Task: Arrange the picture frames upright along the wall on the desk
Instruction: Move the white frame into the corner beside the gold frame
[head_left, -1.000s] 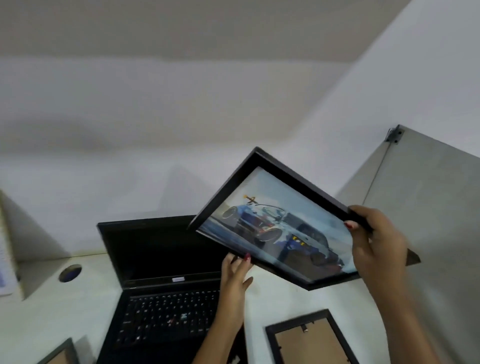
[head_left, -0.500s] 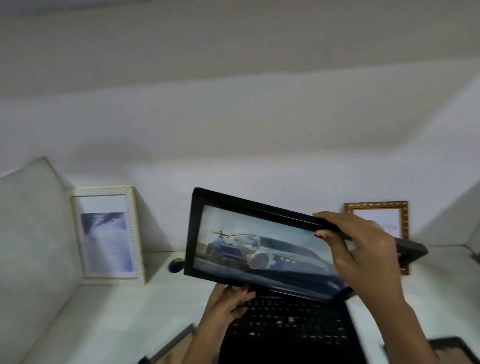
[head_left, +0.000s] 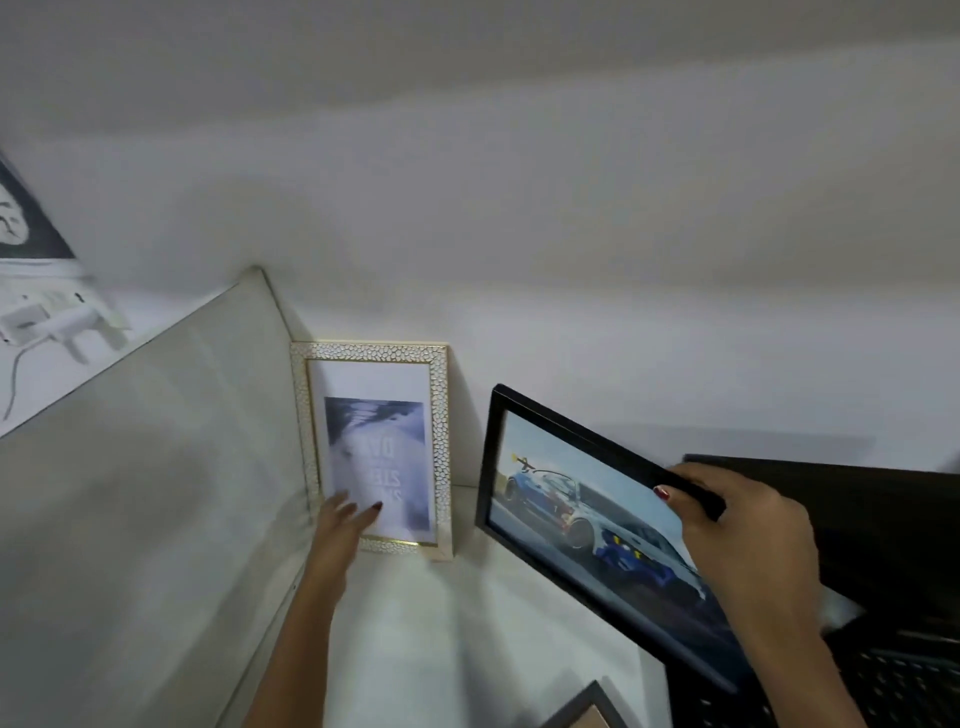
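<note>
A grey partition (head_left: 156, 493) walls the left side; the left hand (head_left: 345, 519), fingers spread open, touches the white frame (head_left: 371, 447) standing upright against the far wall; right of it the right hand (head_left: 737, 525) grips the tilted black frame (head_left: 582, 514) above the surface (head_left: 441, 623), an open laptop (head_left: 883, 545) crowding behind; a third frame's corner (head_left: 587, 709) lies near; three frames.
</note>
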